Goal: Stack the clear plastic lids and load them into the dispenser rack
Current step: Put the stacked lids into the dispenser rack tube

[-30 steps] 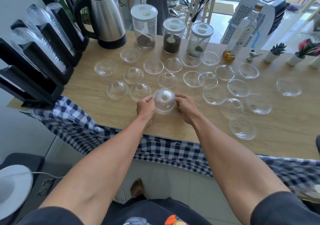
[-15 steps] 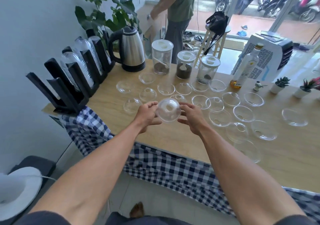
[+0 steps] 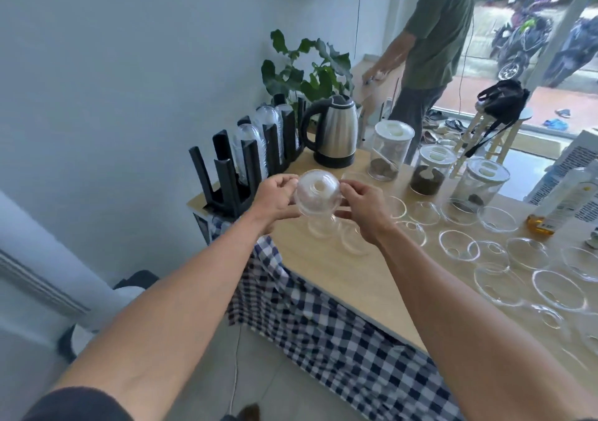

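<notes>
Left hand [image 3: 277, 194] and right hand [image 3: 364, 205] pinch a lid stack [image 3: 317, 196] above the table [image 3: 362, 286] — dispenser rack [image 3: 249, 164] beyond, kettle [image 3: 333, 135] beside, loose lids [image 3: 458, 245] rightward.

The hands [image 3: 323, 198] cover the lid stack's [image 3: 317, 198] sides; its count is unclear

You now hold the lid stack [image 3: 318, 196] lifted clear of the table [image 3: 323, 258], where a second ago it sat on the wood. Your left hand [image 3: 275, 197] and right hand [image 3: 362, 207] carry it leftward, close to the rack [image 3: 239, 168]. Your view swings left and up, bringing in more wall.
</notes>
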Demonstrator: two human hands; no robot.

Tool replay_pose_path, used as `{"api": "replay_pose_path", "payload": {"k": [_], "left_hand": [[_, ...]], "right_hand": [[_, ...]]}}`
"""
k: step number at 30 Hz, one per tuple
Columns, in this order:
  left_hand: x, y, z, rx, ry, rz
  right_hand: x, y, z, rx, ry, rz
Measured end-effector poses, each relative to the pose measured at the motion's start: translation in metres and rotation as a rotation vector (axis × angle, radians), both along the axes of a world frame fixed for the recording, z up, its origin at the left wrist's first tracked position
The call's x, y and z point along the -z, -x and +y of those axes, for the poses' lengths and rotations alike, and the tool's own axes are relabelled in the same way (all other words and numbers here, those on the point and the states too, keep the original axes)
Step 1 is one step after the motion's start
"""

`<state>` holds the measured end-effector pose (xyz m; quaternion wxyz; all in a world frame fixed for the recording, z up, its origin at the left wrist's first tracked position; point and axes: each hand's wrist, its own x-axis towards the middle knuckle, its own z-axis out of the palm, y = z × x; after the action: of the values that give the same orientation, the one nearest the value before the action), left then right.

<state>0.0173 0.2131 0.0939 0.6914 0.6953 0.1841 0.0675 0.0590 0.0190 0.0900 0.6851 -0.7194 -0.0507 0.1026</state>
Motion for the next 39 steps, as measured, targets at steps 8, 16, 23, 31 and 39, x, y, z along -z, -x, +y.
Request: {"api": "replay_pose_path", "payload": {"k": [8, 16, 23, 31, 39], "left_hand": [[-0.059, -0.013, 0.139, -0.014, -0.168, -0.01], [-0.082, -0.071, 0.263, 0.037, -0.297, 0.031], [-0.068, -0.115, 0.313, 0.203, -0.462, 0.075], [-0.046, -0.141, 0.332, 0.456, -0.472, 0.258], [-0.003, -0.161, 0.35, 0.51, -0.248, 0.486]], "right_hand": [[-0.033, -0.033, 0.14, -0.026, -0.038, 0.016], [-0.052, -0.067, 0.259, 0.081, -0.03, 0.052], [-0.032, -0.089, 0.299, 0.2, 0.047, 0.116], [-0.006, -0.098, 0.309, 0.301, 0.033, 0.345], [0.033, -0.1, 0.314, 0.287, -0.085, 0.524]]}}
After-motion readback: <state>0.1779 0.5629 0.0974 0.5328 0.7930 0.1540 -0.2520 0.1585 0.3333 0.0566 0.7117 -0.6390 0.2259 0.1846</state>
